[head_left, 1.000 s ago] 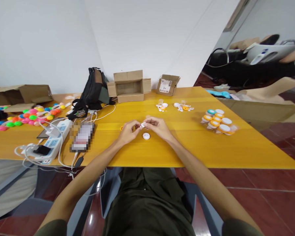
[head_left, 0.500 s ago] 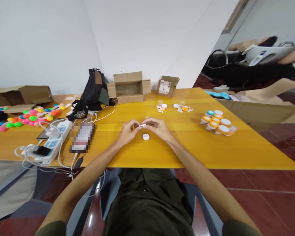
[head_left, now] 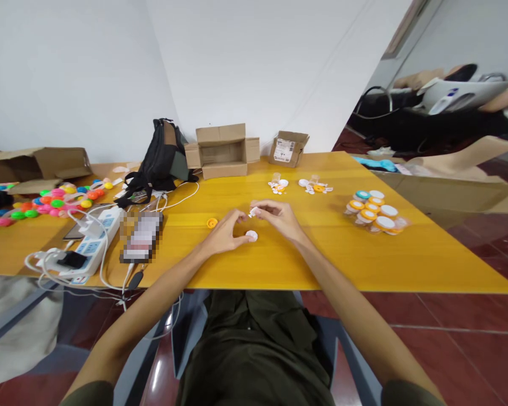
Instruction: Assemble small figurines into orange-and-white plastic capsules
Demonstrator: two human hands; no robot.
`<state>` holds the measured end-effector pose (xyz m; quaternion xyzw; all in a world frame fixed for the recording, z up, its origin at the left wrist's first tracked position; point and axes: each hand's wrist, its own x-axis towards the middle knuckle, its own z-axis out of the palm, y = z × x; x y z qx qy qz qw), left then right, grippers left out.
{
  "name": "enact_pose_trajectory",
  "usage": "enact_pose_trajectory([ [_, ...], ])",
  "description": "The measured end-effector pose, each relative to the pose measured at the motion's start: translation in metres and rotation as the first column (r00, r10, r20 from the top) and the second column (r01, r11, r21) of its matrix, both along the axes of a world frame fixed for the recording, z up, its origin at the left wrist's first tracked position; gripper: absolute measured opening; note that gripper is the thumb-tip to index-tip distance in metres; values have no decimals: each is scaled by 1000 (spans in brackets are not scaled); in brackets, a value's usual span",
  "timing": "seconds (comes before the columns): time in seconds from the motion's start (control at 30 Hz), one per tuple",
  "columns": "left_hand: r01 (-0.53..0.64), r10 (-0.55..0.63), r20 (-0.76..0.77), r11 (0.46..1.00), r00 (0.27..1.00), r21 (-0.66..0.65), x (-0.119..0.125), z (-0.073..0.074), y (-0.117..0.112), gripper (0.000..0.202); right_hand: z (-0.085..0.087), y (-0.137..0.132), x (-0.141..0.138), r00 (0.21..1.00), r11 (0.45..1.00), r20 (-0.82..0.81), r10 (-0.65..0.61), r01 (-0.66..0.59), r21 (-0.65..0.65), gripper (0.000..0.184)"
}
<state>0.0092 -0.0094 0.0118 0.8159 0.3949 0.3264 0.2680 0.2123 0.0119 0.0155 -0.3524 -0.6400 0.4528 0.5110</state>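
Observation:
My right hand (head_left: 279,217) pinches a small white plastic part (head_left: 253,212) above the table; its exact kind is too small to make out. Below it lies a round white cap (head_left: 251,235) on the yellow table. My left hand (head_left: 226,232) has its fingers apart, the thumb tip reaching the cap's left edge and the index finger raised near the white part. Just left of that hand sits an orange round cap (head_left: 212,223).
Small white and orange parts (head_left: 315,188) lie farther back, before two cardboard boxes (head_left: 224,169). Lidded jars (head_left: 375,211) cluster at right. At left are a phone (head_left: 143,237), a power strip (head_left: 97,239), a black backpack (head_left: 158,158) and colourful balls (head_left: 57,203).
My left hand has let go of the white part, opened and moved down to the white cap. The orange cap has come into view. My right hand keeps the part.

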Motion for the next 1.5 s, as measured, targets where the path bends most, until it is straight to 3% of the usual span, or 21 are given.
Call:
enact_pose_trajectory([
  [0.1, 71, -68, -112, 997, 991, 26, 1, -1, 0, 44, 2, -1, 6, 994, 999, 100, 35, -36, 14, 39],
  [0.2, 115, -105, -205, 992, 973, 40, 1, -1, 1, 35, 5, -5, 8, 973, 991, 186, 134, -128, -45, 40],
  [0.4, 110, -98, -250, 993, 963, 37, 2, 2, 3, 18, 9, -13, 4, 915, 970, 325, 239, -237, -47, 38],
  [0.83, 93, -79, -274, 995, 958, 36, 2, 2, 3, 14, 11, -11, 5, 912, 978, 383, 147, -193, 85, 31],
  [1.03, 101, -86, -236, 994, 968, 52, -2, 3, 4, 22, 9, -4, 15, 866, 976, 492, -86, -26, 216, 14],
  [1.13, 43, -25, -174, 994, 984, 103, -14, 9, 11, 24, 9, -3, 22, 746, 971, 643, -172, 19, 238, 10],
  [1.27, -171, 182, -89, 978, 979, 116, -42, 18, 24, 21, 10, -5, 27, 620, 973, 760, -195, 29, 227, 11],
  [1.37, -220, 222, -133, 975, 966, 33, -63, 23, 32, 25, 8, -3, 27, 619, 969, 758, -205, 20, 246, 13],
  [1.5, -127, 95, -277, 987, 956, -99, -79, 23, 35, 38, 1, 3, 28, 690, 965, 699, -190, 1, 261, 13],
])
